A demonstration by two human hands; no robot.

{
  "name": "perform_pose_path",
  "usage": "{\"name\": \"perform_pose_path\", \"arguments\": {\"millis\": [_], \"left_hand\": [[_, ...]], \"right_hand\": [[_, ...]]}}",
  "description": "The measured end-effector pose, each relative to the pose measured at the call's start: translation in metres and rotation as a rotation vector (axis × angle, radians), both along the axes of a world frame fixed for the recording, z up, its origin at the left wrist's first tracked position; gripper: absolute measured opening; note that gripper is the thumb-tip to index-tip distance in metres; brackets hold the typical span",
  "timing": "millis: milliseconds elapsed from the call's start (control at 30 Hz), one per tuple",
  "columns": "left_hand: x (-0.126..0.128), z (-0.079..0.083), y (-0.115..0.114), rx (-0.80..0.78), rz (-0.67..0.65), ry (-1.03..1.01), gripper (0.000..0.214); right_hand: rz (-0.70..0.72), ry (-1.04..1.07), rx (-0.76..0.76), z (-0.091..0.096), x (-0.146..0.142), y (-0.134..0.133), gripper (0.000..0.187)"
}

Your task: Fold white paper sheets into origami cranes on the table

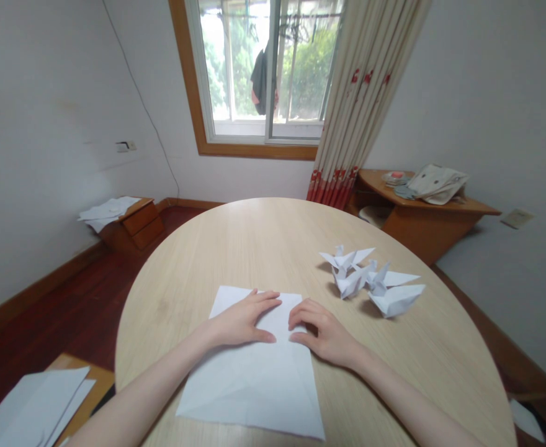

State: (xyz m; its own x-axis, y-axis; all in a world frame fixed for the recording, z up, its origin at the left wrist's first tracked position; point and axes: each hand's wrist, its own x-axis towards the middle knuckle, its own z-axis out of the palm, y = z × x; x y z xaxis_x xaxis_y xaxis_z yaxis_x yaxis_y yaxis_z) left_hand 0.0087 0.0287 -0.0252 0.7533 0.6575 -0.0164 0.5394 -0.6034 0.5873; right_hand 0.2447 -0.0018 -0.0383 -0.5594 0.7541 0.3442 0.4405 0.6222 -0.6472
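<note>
Left hand open and palm down, a person rests it across the upper half of a white sheet of paper, while the right hand, its fingers loosely curled and its thumb apart from them, is at the sheet's right edge, gripping nothing. The sheet lies flat beneath the left hand, its far edge showing just beyond the fingers and its broad, faintly creased lower part stretching back between the forearms, on a round, pale wood-grain counter. Beyond the right hand, and to its right, stands a cluster of folded white paper birds, wings spread. More loose papers lie at lower left, off the counter. Farther back are a small drawer cabinet topped with papers, a window and a cream curtain with red motifs.
</note>
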Motion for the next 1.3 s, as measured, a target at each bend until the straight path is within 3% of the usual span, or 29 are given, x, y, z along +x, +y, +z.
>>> {"name": "perform_pose_path", "arguments": {"millis": [300, 600, 767, 1300], "left_hand": [[-0.001, -0.002, 0.000, 0.057, 0.019, 0.026, 0.075], [-0.003, -0.008, 0.004, 0.355, 0.049, 0.097, 0.074], [-0.005, -0.004, 0.006, 0.490, 0.103, 0.160, 0.077], [-0.007, -0.002, 0.010, 0.597, 0.166, 0.254, 0.067]], "right_hand": [[0.038, -0.071, -0.061, 0.003, -0.001, -0.001, 0.018], [0.070, -0.253, 0.028, 0.005, 0.000, -0.004, 0.036], [0.153, -0.367, 0.001, 0.005, 0.000, -0.004, 0.045], [0.287, -0.398, -0.044, 0.026, -0.011, -0.013, 0.050]]}}
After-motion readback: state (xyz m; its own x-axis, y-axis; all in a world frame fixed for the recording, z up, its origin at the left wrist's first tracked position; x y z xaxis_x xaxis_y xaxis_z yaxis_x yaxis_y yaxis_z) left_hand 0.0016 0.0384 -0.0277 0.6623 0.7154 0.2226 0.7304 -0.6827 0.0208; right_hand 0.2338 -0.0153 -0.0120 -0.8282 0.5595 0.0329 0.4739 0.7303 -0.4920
